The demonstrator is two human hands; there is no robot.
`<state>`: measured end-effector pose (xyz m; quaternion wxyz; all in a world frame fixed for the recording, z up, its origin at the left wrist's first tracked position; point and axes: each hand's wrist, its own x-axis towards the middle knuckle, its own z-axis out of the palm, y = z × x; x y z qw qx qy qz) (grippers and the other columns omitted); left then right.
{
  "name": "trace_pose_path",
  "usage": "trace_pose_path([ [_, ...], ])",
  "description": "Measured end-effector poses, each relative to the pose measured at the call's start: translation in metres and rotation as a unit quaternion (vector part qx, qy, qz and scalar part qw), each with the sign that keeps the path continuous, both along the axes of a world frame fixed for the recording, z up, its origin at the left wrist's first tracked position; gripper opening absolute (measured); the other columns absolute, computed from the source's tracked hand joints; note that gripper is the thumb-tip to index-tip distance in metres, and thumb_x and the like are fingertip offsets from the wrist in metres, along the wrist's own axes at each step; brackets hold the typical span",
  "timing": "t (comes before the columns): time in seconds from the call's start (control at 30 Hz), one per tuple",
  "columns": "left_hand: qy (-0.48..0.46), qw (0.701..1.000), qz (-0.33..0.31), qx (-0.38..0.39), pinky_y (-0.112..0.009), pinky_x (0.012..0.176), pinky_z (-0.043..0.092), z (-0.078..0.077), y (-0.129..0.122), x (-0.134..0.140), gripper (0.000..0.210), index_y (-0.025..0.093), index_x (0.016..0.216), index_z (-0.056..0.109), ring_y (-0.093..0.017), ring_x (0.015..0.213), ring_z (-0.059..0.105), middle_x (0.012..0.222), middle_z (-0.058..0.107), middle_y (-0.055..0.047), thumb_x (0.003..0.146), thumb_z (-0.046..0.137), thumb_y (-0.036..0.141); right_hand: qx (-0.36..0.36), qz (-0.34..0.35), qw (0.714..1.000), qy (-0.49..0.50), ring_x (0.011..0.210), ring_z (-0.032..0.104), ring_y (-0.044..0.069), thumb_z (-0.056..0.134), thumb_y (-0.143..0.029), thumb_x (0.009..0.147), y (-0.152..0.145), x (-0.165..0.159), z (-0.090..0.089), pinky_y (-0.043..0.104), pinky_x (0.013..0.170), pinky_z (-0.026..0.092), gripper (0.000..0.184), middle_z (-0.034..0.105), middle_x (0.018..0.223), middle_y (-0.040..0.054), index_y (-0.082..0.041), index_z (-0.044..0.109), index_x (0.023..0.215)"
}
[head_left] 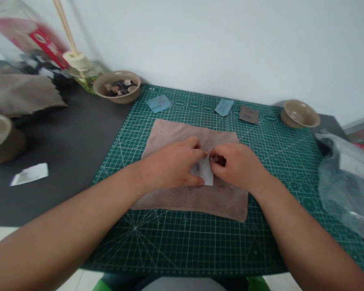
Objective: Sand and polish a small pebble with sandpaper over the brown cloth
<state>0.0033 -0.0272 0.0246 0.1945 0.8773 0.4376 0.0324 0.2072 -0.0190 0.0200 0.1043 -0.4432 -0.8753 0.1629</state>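
Note:
A small white paper lies on a pinkish-brown cloth. Across the paper, my left hand rests with thumb and index finger spread apart, touching its surface. My right hand is closed in a pinch at the paper's right edge, close to my left index fingertip. Something small and greyish shows between its fingers, too blurred and covered to name. Part of the paper is hidden under my left hand.
Under the cloth lies a green cutting mat. Behind are blue sandpaper-like pieces, a brown piece, a bowl of stones and another bowl. A plastic bag lies right; a reed diffuser stands left.

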Motion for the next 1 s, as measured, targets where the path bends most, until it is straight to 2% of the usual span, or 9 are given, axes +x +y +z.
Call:
trace_pose_path([
  [0.13,0.002,1.000,0.006,0.000,-0.036,0.084,0.050,0.0001,-0.0005,0.0003,0.038,0.022,0.109,0.070,-0.024,0.095,0.065,0.117,0.062,-0.007,0.078,0.073,0.044,-0.032,0.064,0.997,0.014,0.066,0.053,0.015,0.060,-0.021,0.080,-0.0006,0.0002,-0.0004,0.030,0.062,0.031,0.007,0.065,0.073,0.0019,-0.017,0.066,0.077],
  [0.27,0.007,1.000,0.003,0.004,-0.037,0.087,0.049,0.0018,-0.0013,0.0009,0.047,0.023,0.118,0.068,-0.025,0.099,0.065,0.121,0.061,-0.007,0.078,0.074,0.046,-0.004,-0.003,1.000,-0.004,0.067,0.054,0.016,0.060,-0.024,0.082,0.0003,0.0006,-0.0007,0.031,0.062,0.031,0.011,0.065,0.072,0.0030,-0.017,0.066,0.075],
  [0.3,0.007,1.000,0.004,0.003,-0.037,0.087,0.049,0.0022,-0.0014,0.0010,0.046,0.022,0.118,0.068,-0.025,0.100,0.065,0.121,0.062,-0.007,0.078,0.074,0.045,-0.003,-0.002,1.000,-0.003,0.067,0.054,0.016,0.060,-0.023,0.081,0.0001,0.0002,-0.0006,0.031,0.062,0.032,0.011,0.066,0.072,0.0032,-0.017,0.066,0.075],
  [0.4,0.005,1.000,0.006,-0.002,-0.035,0.085,0.050,0.0034,-0.0017,0.0013,0.036,0.022,0.108,0.071,-0.023,0.095,0.065,0.116,0.063,-0.007,0.078,0.074,0.042,-0.037,0.072,0.997,0.015,0.068,0.055,0.016,0.059,-0.019,0.079,-0.0017,-0.0019,-0.0002,0.030,0.063,0.034,0.009,0.068,0.076,0.0033,-0.017,0.067,0.077],
  [0.47,0.008,1.000,0.007,0.000,-0.035,0.083,0.049,0.0040,-0.0018,0.0016,0.036,0.022,0.108,0.070,-0.023,0.094,0.065,0.116,0.063,-0.006,0.079,0.074,0.042,-0.042,0.059,0.997,0.015,0.067,0.055,0.015,0.060,-0.019,0.078,-0.0022,-0.0024,-0.0003,0.030,0.062,0.033,0.008,0.067,0.075,0.0026,-0.017,0.067,0.076],
  [0.57,0.013,1.000,0.005,0.004,-0.036,0.084,0.049,0.0043,-0.0018,0.0016,0.043,0.023,0.116,0.069,-0.024,0.097,0.065,0.119,0.062,-0.006,0.078,0.074,0.045,-0.007,0.010,1.000,0.004,0.067,0.055,0.016,0.060,-0.022,0.080,-0.0013,-0.0013,-0.0013,0.031,0.062,0.032,0.009,0.066,0.073,0.0032,-0.018,0.067,0.078],
  [0.73,0.010,1.000,0.004,0.003,-0.035,0.082,0.048,0.0018,-0.0009,0.0003,0.040,0.021,0.111,0.070,-0.023,0.093,0.065,0.117,0.062,-0.007,0.078,0.074,0.045,-0.032,0.059,0.998,0.011,0.067,0.055,0.016,0.061,-0.021,0.079,-0.0006,0.0000,-0.0019,0.030,0.062,0.032,0.007,0.066,0.074,0.0024,-0.017,0.065,0.076],
  [0.87,0.003,1.000,-0.002,0.004,-0.035,0.084,0.048,0.0010,-0.0002,-0.0001,0.048,0.023,0.118,0.068,-0.024,0.097,0.064,0.120,0.061,-0.007,0.078,0.075,0.047,0.004,0.003,1.000,-0.001,0.067,0.053,0.016,0.059,-0.023,0.082,-0.0007,0.0001,-0.0014,0.031,0.062,0.031,0.011,0.064,0.072,0.0031,-0.017,0.066,0.075],
  [1.0,0.009,1.000,0.002,0.000,-0.035,0.082,0.048,0.0035,-0.0005,0.0013,0.038,0.020,0.108,0.071,-0.023,0.093,0.064,0.115,0.061,-0.007,0.078,0.073,0.043,-0.030,0.061,0.998,0.015,0.067,0.054,0.015,0.060,-0.020,0.079,-0.0022,-0.0008,-0.0017,0.030,0.062,0.032,0.007,0.065,0.074,0.0024,-0.017,0.065,0.075],
])
